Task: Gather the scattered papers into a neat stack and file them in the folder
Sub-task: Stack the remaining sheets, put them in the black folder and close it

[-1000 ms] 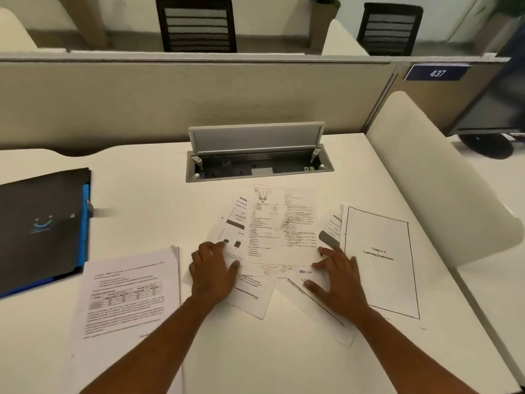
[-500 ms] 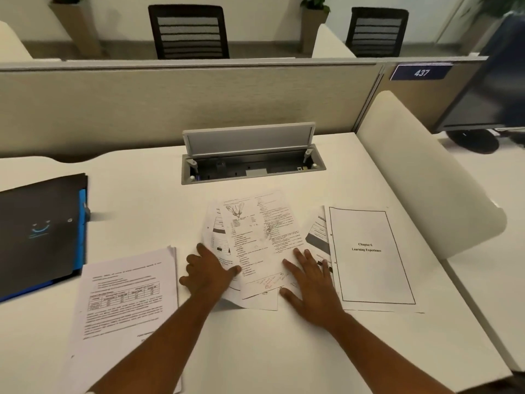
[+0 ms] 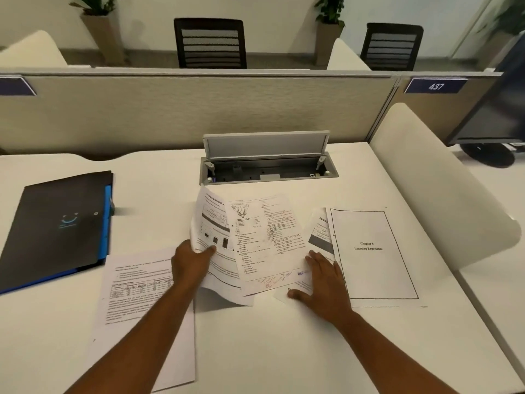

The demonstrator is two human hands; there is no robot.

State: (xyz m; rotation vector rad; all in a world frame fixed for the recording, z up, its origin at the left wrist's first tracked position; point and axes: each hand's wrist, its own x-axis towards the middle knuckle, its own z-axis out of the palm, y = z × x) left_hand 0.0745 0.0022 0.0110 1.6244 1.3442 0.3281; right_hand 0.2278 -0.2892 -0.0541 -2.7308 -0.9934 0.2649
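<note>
Here, your white desk (image 3: 284, 351) carries the closed black folder with a blue spine (image 3: 56, 223) at far left, a printed stapled packet (image 3: 136, 294) lying flat beside it under your left forearm, and the "Chapter 6 Learning Experience" sheet (image 3: 372, 251) lying flat at right. Between them sits the loose fan of printed papers (image 3: 264, 240), its left side lifted off the desk. Your left hand (image 3: 190, 265) pinches that raised left edge with the thumb on top, while your right hand (image 3: 324, 282) lies flat with fingers spread, pressing the fan's lower right corner.
</note>
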